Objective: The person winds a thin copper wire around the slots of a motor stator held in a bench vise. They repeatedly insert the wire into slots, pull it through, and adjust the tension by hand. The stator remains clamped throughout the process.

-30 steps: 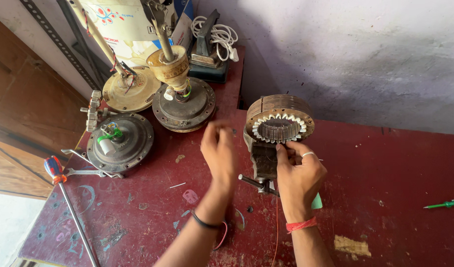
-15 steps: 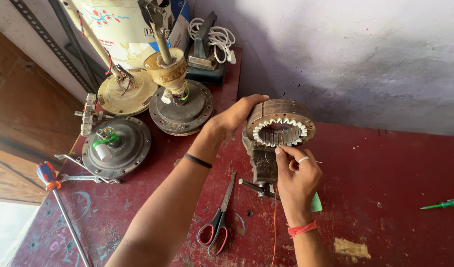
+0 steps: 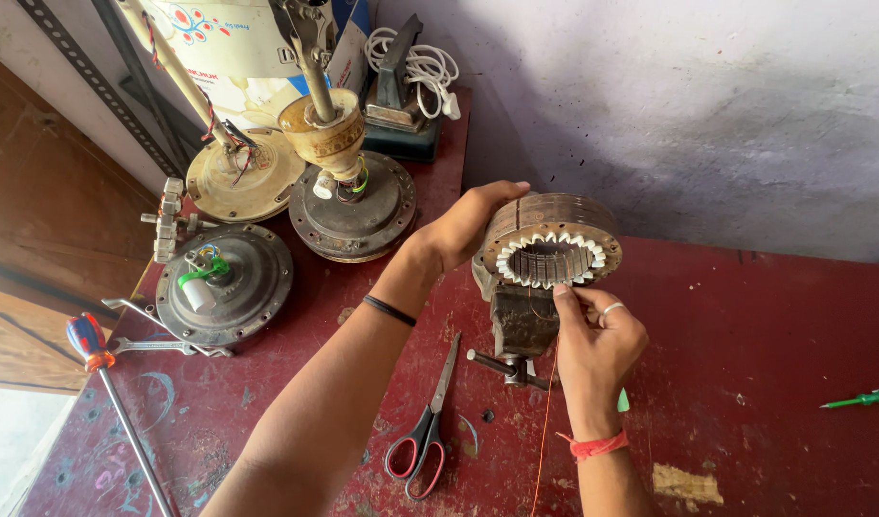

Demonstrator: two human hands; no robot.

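At frame centre the stator (image 3: pixel 551 251), clamped in the vise (image 3: pixel 522 321), is best steadied by the cupped left hand (image 3: pixel 468 225) while wire (image 3: pixel 545 421), pinched in the right hand (image 3: pixel 597 335), is kept taut.

screwdriver (image 3: pixel 114 402): tip cut off at bottom edge | vise (image 3: pixel 521 321): jaws hidden under stator ring (image 3: pixel 552 251)
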